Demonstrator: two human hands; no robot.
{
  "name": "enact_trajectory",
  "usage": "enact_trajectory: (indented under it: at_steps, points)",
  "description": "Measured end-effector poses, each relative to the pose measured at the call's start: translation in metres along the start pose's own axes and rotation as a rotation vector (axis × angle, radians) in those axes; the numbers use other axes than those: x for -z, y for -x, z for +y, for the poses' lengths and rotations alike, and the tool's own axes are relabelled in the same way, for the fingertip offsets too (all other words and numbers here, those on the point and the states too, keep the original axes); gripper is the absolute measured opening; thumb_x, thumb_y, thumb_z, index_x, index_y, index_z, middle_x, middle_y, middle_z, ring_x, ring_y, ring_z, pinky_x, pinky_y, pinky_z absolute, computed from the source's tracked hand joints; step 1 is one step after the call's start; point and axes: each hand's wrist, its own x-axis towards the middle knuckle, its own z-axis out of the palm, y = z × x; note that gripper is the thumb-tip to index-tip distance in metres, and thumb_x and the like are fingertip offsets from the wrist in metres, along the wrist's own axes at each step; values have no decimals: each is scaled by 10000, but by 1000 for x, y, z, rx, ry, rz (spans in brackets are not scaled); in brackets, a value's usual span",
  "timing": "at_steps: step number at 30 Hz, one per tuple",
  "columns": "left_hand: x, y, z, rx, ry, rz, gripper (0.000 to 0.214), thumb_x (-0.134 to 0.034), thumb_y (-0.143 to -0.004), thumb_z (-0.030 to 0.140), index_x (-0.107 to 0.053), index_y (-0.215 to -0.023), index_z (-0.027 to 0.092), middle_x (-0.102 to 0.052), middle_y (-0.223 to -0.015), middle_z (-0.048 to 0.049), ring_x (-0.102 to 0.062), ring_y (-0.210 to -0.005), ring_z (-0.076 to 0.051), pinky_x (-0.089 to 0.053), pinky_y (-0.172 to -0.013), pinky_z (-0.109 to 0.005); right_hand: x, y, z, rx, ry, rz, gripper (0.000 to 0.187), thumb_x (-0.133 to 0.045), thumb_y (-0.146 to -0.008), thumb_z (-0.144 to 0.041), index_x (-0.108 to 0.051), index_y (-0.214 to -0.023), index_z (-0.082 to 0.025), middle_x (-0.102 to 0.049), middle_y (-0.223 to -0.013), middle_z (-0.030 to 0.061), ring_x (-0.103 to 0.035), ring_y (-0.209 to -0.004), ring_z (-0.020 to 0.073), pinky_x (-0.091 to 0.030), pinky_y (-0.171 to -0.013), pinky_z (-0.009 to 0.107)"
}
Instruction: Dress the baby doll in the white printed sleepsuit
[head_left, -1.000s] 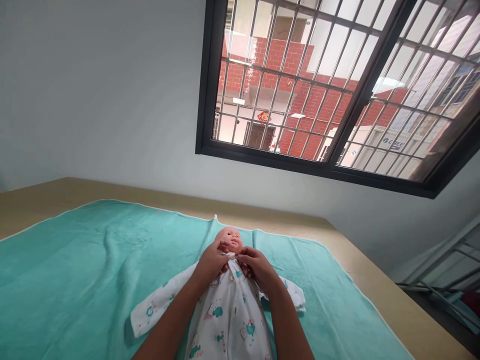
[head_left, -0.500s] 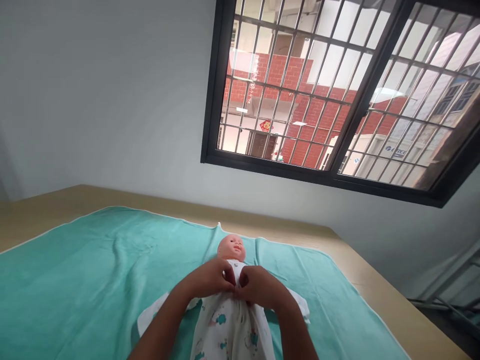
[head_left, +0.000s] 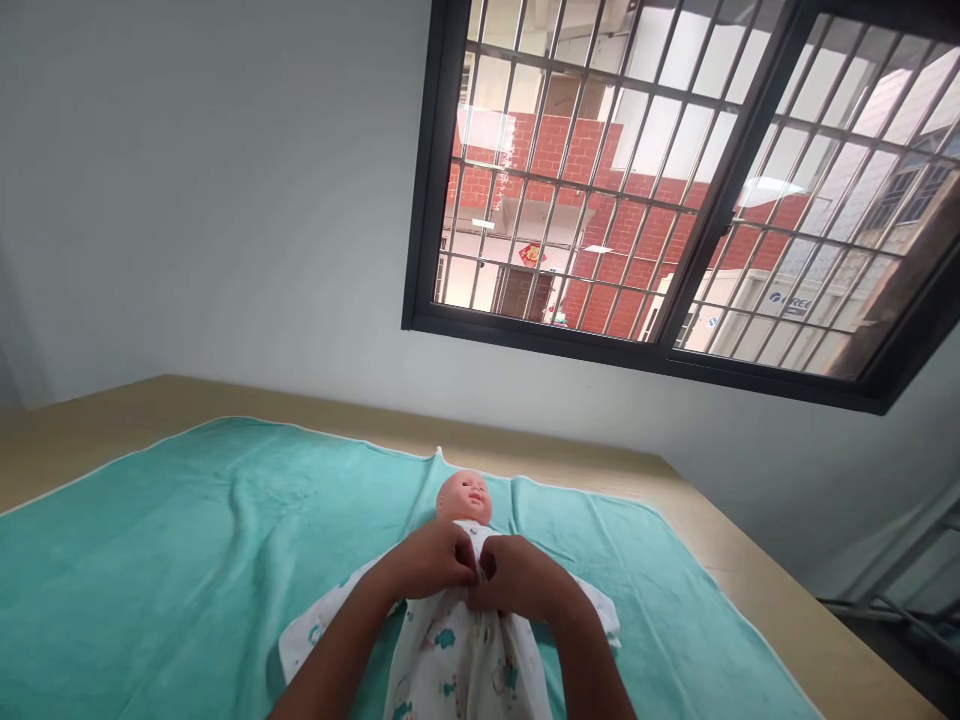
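A baby doll (head_left: 464, 496) lies on its back on a teal blanket (head_left: 187, 540), head toward the wall. It wears a white garment (head_left: 457, 660) printed with small teal and pink figures. My left hand (head_left: 433, 560) and my right hand (head_left: 520, 578) meet on the doll's chest just below its chin. Both pinch the front edges of the garment together, fingers closed on the cloth. A sleeve (head_left: 307, 635) of the garment spreads out to the left.
The blanket covers a tan bed surface (head_left: 757, 590) set against a pale wall. A barred black-framed window (head_left: 675, 190) is above, with a red brick building outside. A metal frame (head_left: 892, 610) stands at the far right beyond the bed edge.
My hands have slid from the doll's neck down onto its chest and closer together. The view has shifted slightly, so the doll's face shows in full.
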Motion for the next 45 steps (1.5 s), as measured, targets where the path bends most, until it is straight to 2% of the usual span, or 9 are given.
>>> enact_trajectory:
  at_steps: [4,8,13,18,24,28,34,38,45]
  points:
    - [4,1,-2,14,65,10,86,-588,-662,248,-626,-678,173,-614,-644,42,-533,-648,-127,-346,-545,-225,-7,0,-6,23,146,92,74,-543,-586,-189,-544,-659,-185,-607,-690,-3,-404,-564,95,-230,-488,250]
    - [5,3,-2,15,200,-21,75,-569,-674,244,-573,-688,171,-581,-614,42,-524,-606,-126,-375,-541,-232,-3,-1,3,68,105,70,42,-528,-594,-192,-498,-624,-189,-580,-663,-12,-410,-557,94,-236,-482,243]
    - [2,2,0,34,405,-67,94,-569,-685,261,-560,-699,169,-580,-612,26,-551,-606,-143,-445,-564,-255,2,-5,18,7,-165,-20,161,-491,-713,-243,-444,-570,-184,-543,-555,-13,-514,-531,104,-327,-494,222]
    - [0,-3,1,93,475,-77,98,-583,-638,246,-592,-681,159,-558,-561,31,-515,-554,-123,-401,-534,-240,3,-14,28,38,-397,-29,241,-480,-814,-354,-495,-644,-183,-543,-540,-23,-543,-520,105,-392,-519,221]
    - [0,-6,-1,126,537,-101,131,-614,-628,281,-575,-638,156,-571,-539,21,-483,-500,-102,-344,-501,-230,-3,-24,30,44,-664,-153,274,-559,-780,-408,-593,-687,-152,-543,-579,-23,-559,-514,104,-458,-514,225]
    - [-1,-6,2,145,531,-94,126,-605,-624,277,-574,-629,155,-584,-542,16,-473,-472,-96,-289,-453,-225,-6,-28,32,42,-771,-144,281,-603,-734,-398,-627,-658,-129,-574,-538,-11,-566,-491,104,-468,-520,226]
    - [-5,-8,6,187,477,-50,93,-556,-596,218,-558,-675,170,-611,-523,19,-502,-455,-104,-331,-455,-222,-4,-24,32,19,-753,-167,273,-586,-739,-379,-638,-652,-126,-641,-559,18,-613,-513,118,-490,-542,228]
    - [-5,-7,6,140,463,-55,105,-556,-632,225,-552,-722,171,-637,-551,12,-524,-476,-107,-362,-478,-226,1,-16,34,76,-735,-229,257,-549,-775,-349,-657,-731,-119,-700,-684,56,-657,-619,133,-524,-636,255]
    - [-4,0,8,68,493,-81,115,-535,-707,203,-500,-815,181,-647,-608,18,-577,-556,-122,-429,-537,-237,4,-13,44,166,-641,-247,165,-607,-706,-239,-647,-841,-152,-660,-741,0,-635,-680,128,-508,-658,256]
